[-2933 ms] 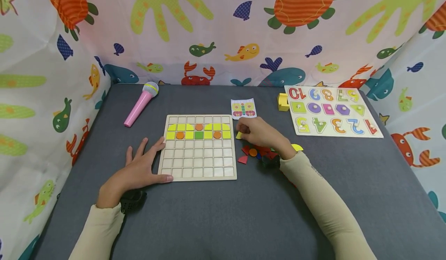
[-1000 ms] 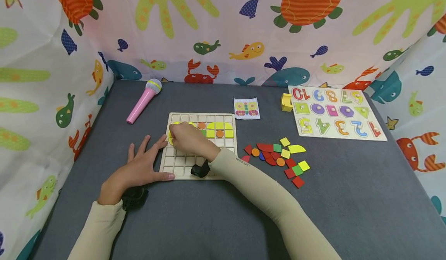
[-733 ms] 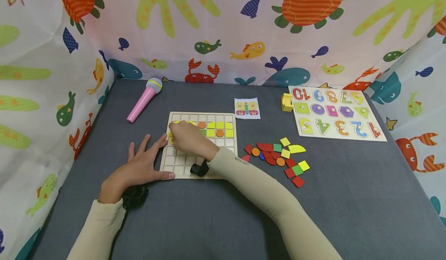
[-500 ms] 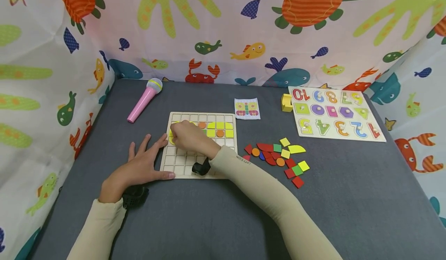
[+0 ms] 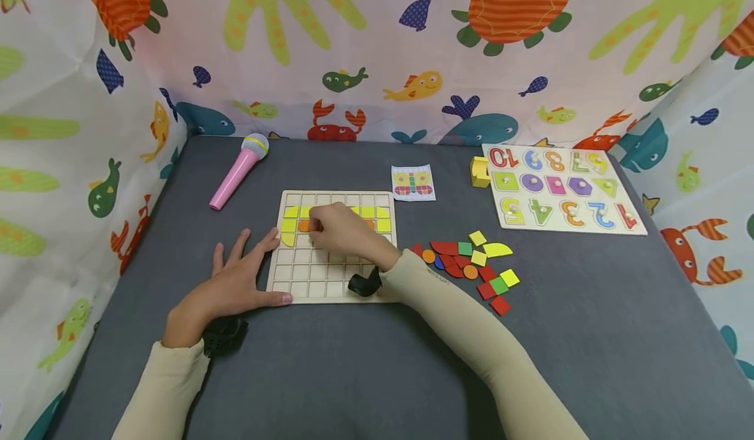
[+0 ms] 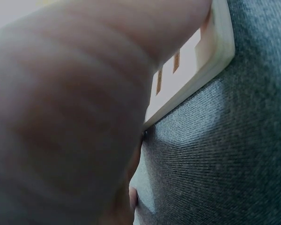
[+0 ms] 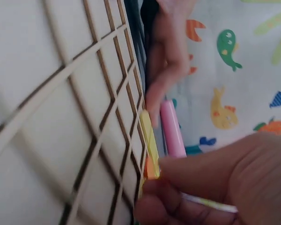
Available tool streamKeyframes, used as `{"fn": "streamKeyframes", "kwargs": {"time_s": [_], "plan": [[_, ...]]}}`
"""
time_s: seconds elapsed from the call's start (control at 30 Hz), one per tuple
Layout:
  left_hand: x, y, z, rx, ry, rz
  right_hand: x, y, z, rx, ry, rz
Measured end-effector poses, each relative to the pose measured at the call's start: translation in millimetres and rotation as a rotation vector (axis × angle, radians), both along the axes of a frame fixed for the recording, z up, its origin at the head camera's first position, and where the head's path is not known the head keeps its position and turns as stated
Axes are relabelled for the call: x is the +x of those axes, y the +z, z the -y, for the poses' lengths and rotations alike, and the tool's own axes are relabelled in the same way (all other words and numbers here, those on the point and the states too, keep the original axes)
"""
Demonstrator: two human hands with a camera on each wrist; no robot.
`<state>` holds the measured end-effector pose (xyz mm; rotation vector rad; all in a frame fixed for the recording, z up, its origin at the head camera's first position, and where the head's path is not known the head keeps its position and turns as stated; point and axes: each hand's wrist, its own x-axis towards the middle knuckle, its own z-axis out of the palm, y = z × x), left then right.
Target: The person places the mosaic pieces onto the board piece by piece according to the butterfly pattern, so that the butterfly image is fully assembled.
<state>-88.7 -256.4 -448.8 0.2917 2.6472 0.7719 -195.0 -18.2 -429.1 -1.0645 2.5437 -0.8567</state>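
Observation:
A wooden grid board lies mid-table with yellow tiles and orange round tiles in its upper rows. A yellow quarter-round tile sits in the third row at the left end. My right hand hovers over the upper rows with loosely bent fingers, its tips beside an orange round tile; I see nothing held. In the right wrist view the right hand is by the orange tile and a yellow tile. My left hand lies flat with fingers spread against the board's left edge.
Loose red, yellow, green and orange tiles lie right of the board. A butterfly picture card sits behind it. A pink toy microphone lies at the back left. A number puzzle and a yellow block are at the back right. Printed cloth walls surround the table.
My right hand carried a yellow tile from the loose pile to the board's left end, left it in the third row, and has now drawn back to the right. The left hand has stayed put.

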Motion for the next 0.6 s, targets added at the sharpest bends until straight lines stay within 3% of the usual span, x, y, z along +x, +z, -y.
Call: {"fn": "streamKeyframes", "kwargs": {"time_s": [0.17,0.37,0.6], "plan": [[1.1,3.0,0.8,0.002,0.002,0.012,0.4,6.7,-35,-0.093,0.038,0.032],[0.8,2.0,0.9,-0.008,0.005,0.014,3.8,14.5,-86,-0.168,-0.027,0.07],[0.5,0.7,-0.5,0.003,0.005,0.014,11.8,14.1,-155,-0.155,-0.135,0.056]]}}
